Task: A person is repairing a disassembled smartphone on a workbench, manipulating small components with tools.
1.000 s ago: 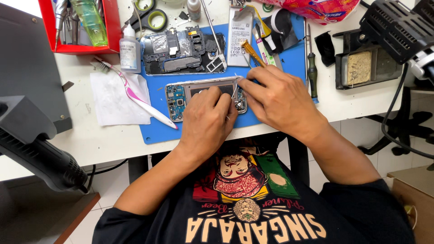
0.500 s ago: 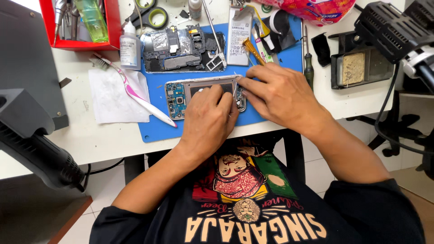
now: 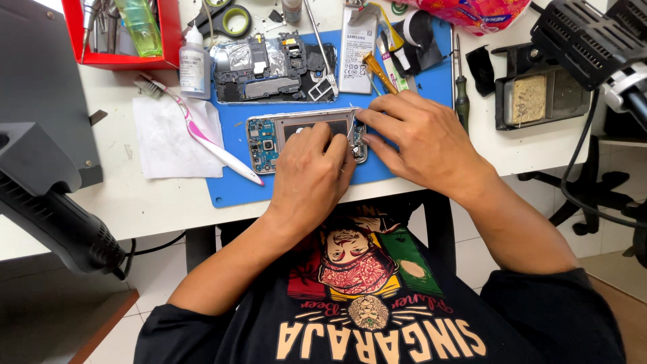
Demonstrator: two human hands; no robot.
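Blue silicone covers the middle of the bench as a work mat [image 3: 418,87], and on it lies an opened smartphone [image 3: 269,138], back cover off, circuit board and camera module bared at its left end. The left hand [image 3: 310,178] rests curled over the phone's right half, fingertips pressing it flat, holding nothing I can see. The right hand [image 3: 421,138] pinches fine tweezers [image 3: 352,128] whose tips meet the board near the phone's right end. To my eye, the risk is a slip: a metal point skating across that board could scratch a trace or flick a tiny part away, and heavy pressure from the left fingers might flex the frame. Just beyond lies the removed rear housing [image 3: 273,67], a loose battery [image 3: 357,47] beside it. A pink toothbrush [image 3: 202,135] lies across a white tissue [image 3: 165,138], near a small plastic bottle [image 3: 194,67] and a red tray [image 3: 128,34] of tools. A screwdriver [image 3: 461,87] lies at the mat's right edge, a soldering sponge stand [image 3: 529,101] past it. The white table [image 3: 121,195] stands over pale floor tiles [image 3: 472,263]
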